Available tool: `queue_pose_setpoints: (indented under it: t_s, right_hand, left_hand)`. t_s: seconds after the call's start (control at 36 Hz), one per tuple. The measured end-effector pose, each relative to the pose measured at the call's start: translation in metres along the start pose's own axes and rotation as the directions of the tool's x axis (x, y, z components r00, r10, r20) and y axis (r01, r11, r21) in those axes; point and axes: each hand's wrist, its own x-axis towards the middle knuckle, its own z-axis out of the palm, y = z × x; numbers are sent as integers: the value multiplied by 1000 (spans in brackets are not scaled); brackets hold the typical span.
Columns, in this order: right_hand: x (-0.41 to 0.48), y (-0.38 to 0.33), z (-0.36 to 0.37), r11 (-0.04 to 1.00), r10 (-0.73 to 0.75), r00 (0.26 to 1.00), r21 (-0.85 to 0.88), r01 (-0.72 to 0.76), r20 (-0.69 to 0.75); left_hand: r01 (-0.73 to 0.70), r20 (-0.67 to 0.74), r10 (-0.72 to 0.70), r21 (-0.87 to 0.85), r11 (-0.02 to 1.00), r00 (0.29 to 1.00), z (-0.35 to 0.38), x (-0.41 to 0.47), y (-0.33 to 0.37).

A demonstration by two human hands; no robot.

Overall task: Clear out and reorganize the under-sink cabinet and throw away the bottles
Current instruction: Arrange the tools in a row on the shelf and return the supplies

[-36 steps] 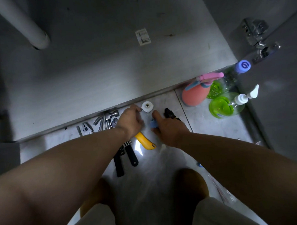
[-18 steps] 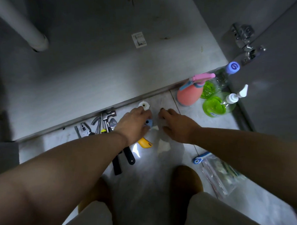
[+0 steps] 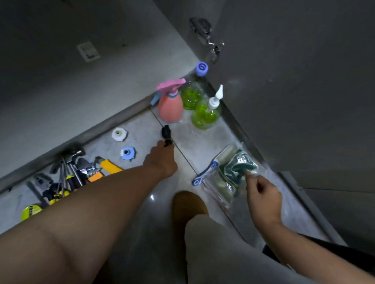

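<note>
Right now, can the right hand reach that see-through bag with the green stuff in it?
Probably yes. The right hand hovers right beside the clear bag, its fingertips almost at the bag's edge. Nothing lies between them, and the hand holds nothing, so it looks free to grab it.

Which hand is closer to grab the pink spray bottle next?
Probably the left. The left hand reaches the small black thing lying just beside the pink spray bottle. The right hand hovers farther away, by the clear bag.
</note>
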Motion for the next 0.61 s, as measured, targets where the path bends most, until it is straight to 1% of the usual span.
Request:
queue_pose_setpoints:
  t_s: [0.06, 0.11, 0.14, 0.19, 0.25, 0.28, 0.31, 0.36, 0.39, 0.44, 0.53, 0.61]
  right_hand:
    - [-9, 15, -1, 989, 142, 990, 32, -141, -17]
    - [-9, 25, 4, 957, 260, 965, 124, -260, 24]
    - [-6, 28, 8, 930, 317, 946, 175, -324, 67]
    - [0, 31, 13, 864, 409, 891, 233, -447, 195]
    - [5, 27, 16, 802, 468, 823, 237, -549, 322]
    - [8, 23, 17, 780, 481, 798, 238, -579, 363]
    - [11, 19, 18, 764, 490, 782, 244, -598, 385]
    - [17, 13, 20, 743, 502, 771, 260, -616, 391]
    - [20, 11, 22, 744, 503, 773, 262, -615, 387]
    - [23, 10, 26, 748, 495, 786, 279, -603, 371]
    - [25, 7, 29, 716, 452, 809, 388, -581, 376]
    - [29, 5, 30, 668, 410, 820, 480, -569, 400]
  left_hand:
    - [-68, 23, 69, -62, 996, 997, 3, 2, 12]
    - [-131, 33, 138, -162, 978, 990, 3, 4, 23]
    - [-146, 15, 151, -190, 971, 988, 3, 4, 26]
    - [-157, -56, 148, -191, 969, 987, 7, 1, 29]
    - [-198, -138, 178, -152, 968, 974, 15, -5, 28]
    - [-232, -149, 211, -141, 962, 966, 21, -8, 28]
    - [-268, -128, 252, -132, 954, 959, 28, -11, 28]
    - [-327, -25, 326, -86, 941, 945, 41, -15, 31]
    - [-338, 28, 340, -50, 940, 940, 48, -16, 32]
    - [-341, 87, 337, 43, 939, 937, 60, -15, 34]
    - [-335, 111, 321, 144, 931, 941, 68, -16, 31]
    - [-362, 99, 348, 250, 898, 932, 69, -18, 28]
